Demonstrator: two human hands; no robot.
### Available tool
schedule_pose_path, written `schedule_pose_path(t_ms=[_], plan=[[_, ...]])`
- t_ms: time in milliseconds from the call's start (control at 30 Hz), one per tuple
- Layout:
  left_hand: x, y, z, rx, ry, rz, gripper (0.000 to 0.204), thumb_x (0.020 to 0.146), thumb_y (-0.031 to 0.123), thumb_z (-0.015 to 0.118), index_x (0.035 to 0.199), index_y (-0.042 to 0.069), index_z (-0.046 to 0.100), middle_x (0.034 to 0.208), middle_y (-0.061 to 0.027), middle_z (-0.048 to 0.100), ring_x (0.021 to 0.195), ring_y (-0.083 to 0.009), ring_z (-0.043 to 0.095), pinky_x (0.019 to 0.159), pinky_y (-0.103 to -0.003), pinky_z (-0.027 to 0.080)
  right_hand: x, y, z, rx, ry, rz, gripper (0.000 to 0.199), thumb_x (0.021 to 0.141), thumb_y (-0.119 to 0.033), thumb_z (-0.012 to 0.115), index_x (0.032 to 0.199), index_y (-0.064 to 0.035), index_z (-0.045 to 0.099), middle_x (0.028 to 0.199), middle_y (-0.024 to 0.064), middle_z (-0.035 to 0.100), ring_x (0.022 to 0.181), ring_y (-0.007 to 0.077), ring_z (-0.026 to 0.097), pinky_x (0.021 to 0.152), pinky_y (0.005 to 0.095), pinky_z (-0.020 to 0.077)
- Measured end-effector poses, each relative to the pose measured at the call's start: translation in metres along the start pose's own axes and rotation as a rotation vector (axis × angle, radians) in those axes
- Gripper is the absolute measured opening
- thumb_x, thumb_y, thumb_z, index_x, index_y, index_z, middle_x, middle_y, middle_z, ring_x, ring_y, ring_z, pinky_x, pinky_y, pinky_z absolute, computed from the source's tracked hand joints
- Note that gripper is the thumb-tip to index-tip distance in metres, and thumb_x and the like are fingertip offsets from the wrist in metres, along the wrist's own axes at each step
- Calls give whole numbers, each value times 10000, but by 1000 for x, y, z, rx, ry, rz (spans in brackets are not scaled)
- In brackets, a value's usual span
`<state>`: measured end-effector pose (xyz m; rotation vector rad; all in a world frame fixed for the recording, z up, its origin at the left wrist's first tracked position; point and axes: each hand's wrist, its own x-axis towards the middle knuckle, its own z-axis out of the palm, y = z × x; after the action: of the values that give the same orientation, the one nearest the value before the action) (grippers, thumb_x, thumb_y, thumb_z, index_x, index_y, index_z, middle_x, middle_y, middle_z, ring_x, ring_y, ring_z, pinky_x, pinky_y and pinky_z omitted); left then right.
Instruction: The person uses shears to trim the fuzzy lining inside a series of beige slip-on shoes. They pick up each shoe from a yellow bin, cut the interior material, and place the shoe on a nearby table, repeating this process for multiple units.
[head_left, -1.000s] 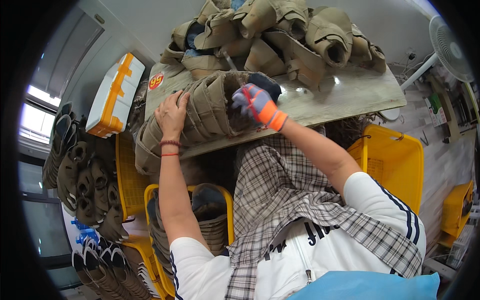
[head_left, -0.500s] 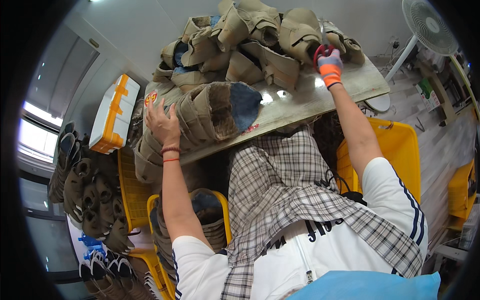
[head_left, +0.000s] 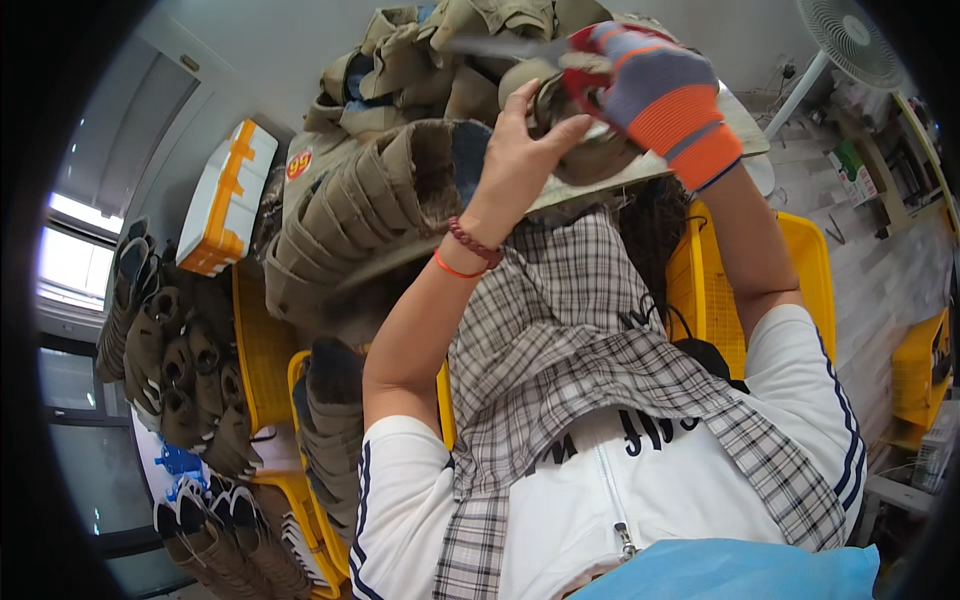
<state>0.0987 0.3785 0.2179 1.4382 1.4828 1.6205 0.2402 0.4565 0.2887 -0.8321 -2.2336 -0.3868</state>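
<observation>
My right hand (head_left: 665, 100), in a grey and orange knit glove, is closed round red-handled scissors (head_left: 583, 85). Their blades point left over the table and are smeared by motion. Just below them, my bare left hand (head_left: 515, 165) grips a tan shoe upper (head_left: 595, 160) between thumb and fingers, partly hidden by both hands. Left of that hand lies a long nested row of tan shoe uppers (head_left: 370, 200) with a fuzzy lining and a dark blue inside at the open end. Behind, more loose uppers (head_left: 400, 85) are heaped on the table (head_left: 742, 125).
A white foam box (head_left: 228, 195) with orange tape stands at the left. Yellow baskets flank me, one right (head_left: 815, 275) and others left (head_left: 262, 350), where bunches of brown uppers (head_left: 180, 370) sit. A white fan (head_left: 850, 45) rises at the far right.
My right hand has come back toward me and left with the scissors. My left hand has left the nested row, moved right and taken hold of a shoe upper.
</observation>
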Motion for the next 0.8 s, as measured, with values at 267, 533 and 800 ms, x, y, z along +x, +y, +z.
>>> schedule_pose_path(t_ms=[267,533,800], plan=[[-108,-48,-78,-578,-288,-536,322,823,22,523,1144,3,510,1117,-104,561,979,-240,560,822,-333,458,-25,-73,30,752,-286,-61,309,787,-324,617,977,-81,600,758,119,643,729,282,629,637,331,508],[-315,-160,-162,-1127,197,-786,184,849,80,503,1016,18,550,1050,-213,577,785,-257,571,643,-386,474,-165,-82,117,577,-875,-51,526,759,-514,613,1048,-77,565,881,109,638,791,243,624,692,323,494],[-338,-142,-154,-1064,655,-1184,245,921,221,442,1069,37,508,1015,-106,582,716,-190,626,491,-292,554,-199,-102,137,612,-891,-428,316,758,-314,638,976,-93,578,805,56,606,756,218,598,678,318,487]])
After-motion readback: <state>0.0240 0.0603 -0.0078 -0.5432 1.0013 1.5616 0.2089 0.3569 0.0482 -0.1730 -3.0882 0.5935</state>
